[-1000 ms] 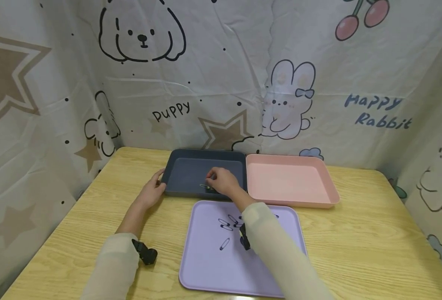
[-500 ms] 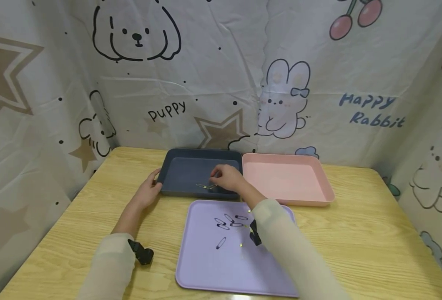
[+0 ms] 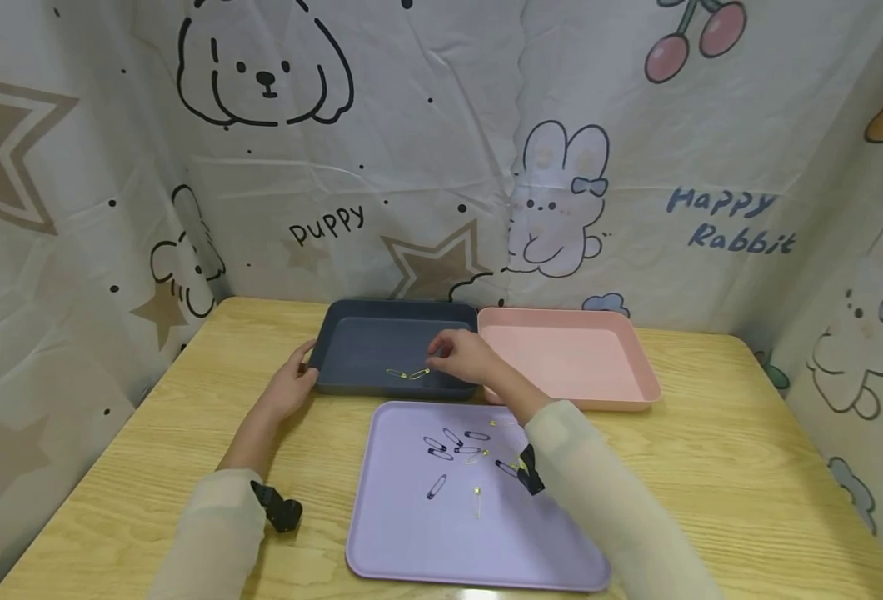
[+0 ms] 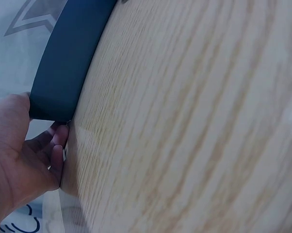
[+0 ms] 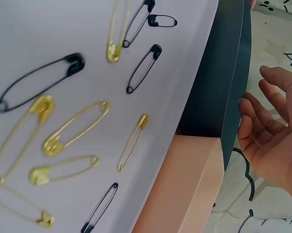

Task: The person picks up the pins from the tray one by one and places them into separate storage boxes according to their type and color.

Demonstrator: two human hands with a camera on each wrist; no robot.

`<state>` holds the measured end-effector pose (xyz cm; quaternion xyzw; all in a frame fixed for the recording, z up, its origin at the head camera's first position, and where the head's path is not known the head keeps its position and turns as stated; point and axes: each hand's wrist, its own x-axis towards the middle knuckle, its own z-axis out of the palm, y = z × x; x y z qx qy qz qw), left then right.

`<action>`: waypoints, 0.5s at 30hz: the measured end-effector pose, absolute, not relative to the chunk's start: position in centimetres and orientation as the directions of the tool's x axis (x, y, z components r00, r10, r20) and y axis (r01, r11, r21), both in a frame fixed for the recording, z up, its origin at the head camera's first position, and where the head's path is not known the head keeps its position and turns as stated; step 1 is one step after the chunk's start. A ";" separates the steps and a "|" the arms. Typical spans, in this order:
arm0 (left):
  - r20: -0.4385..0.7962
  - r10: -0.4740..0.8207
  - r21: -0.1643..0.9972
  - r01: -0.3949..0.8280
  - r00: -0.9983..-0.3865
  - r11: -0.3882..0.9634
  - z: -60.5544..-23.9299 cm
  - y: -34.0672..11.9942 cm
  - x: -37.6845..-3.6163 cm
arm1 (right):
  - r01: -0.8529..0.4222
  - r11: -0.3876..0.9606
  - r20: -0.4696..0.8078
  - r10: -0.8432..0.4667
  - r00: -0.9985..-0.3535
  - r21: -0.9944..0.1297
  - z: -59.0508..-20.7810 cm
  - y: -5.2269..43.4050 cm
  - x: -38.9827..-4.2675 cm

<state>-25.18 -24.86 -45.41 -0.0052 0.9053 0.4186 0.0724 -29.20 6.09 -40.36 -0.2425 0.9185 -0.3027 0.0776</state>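
Two gold safety pins (image 3: 418,374) lie near the front of the dark blue-grey tray (image 3: 359,340). My right hand (image 3: 462,357) hovers over that tray's right side, just past the pins; its fingers are loosely bent and hold nothing in the right wrist view. My left hand (image 3: 291,385) holds the dark tray's left end, the thumb at the rim and the fingers bent against the end wall (image 4: 51,112). On the lilac tray (image 3: 404,533) lie several black safety pins (image 3: 436,487) and several gold safety pins (image 5: 76,128). My right sleeve hides part of this tray.
A pink tray (image 3: 569,354) stands against the dark tray's right side. All the trays sit on a wood-grain table (image 3: 726,467). A printed curtain (image 3: 411,125) hangs behind the table and along both sides.
My right hand has drawn back slightly to the right from the gold pins, which now lie uncovered in the dark tray. More pins on the lilac tray show. The left hand stays at the tray.
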 end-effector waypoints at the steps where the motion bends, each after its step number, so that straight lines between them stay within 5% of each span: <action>1: -0.135 0.052 0.757 -0.069 -0.989 0.650 -45.4 -24.8 -25.1 | -0.397 0.698 0.000 -0.494 -0.869 -0.596 -40.4 6.2 -29.1; 15: -0.133 0.060 0.750 -0.061 -0.989 0.659 -45.4 -24.9 -25.0 | -0.427 0.684 0.030 -0.511 -0.859 -0.591 -39.6 9.1 -27.4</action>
